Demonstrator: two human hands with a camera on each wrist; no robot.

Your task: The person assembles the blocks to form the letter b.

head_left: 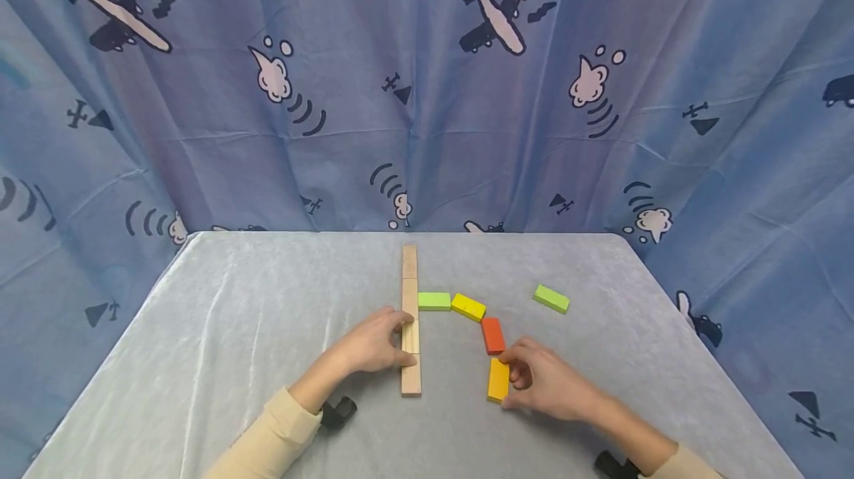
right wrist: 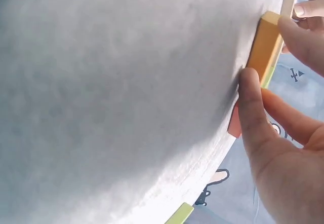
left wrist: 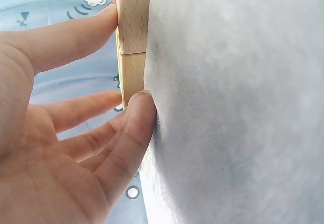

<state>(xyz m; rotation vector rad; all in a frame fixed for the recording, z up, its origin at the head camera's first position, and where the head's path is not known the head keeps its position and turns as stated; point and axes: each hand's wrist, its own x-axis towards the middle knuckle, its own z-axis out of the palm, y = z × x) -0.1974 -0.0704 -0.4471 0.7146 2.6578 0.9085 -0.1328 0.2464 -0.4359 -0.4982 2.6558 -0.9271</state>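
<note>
My left hand touches a straight row of plain wooden blocks, thumb and fingertips spread along it. The left wrist view shows the thumb at one wooden block and a finger lower down beside the row. My right hand pinches an orange-yellow block lengthwise, thumb at its near end and a finger at its far end. Just beyond it lies a red block. A yellow block and a green block continue the curve back to the wooden row.
Off to the right of the curve, a separate green block lies at an angle. A pale grey cloth covers the table. Behind its far edge hangs a blue curtain printed with planes.
</note>
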